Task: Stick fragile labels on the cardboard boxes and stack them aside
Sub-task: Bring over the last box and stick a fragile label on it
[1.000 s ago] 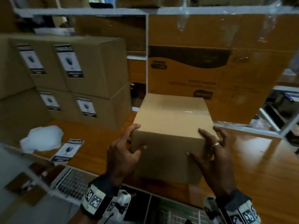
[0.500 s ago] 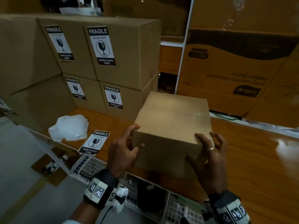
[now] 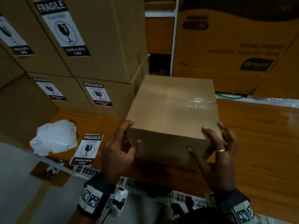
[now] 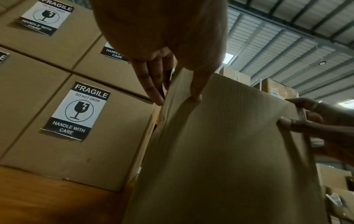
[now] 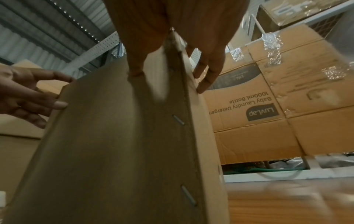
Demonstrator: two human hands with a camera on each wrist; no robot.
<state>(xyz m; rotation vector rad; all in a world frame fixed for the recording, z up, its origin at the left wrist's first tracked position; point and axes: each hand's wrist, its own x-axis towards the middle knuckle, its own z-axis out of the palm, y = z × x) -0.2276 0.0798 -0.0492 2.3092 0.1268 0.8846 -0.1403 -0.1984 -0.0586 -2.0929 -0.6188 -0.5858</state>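
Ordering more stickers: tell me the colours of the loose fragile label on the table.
The loose fragile label is black and white; head view shows it best.

Left hand (image 4: 162, 50) grips plain cardboard box (image 4: 226, 151) at near-left corner: fingers (image 4: 151, 81) on side face, thumb (image 4: 197, 91) on front face. Right hand (image 4: 314, 119) holds opposite edge. Labelled boxes (image 4: 76, 151) stacked left, fragile label (image 4: 76, 110) facing.

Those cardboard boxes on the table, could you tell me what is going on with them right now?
A person holds a plain cardboard box at its near corners with the left hand and the right hand, on the wooden table. It bears no label that these views show. A loose fragile label lies beside it, next to crumpled white paper. Labelled boxes are stacked behind on the left.
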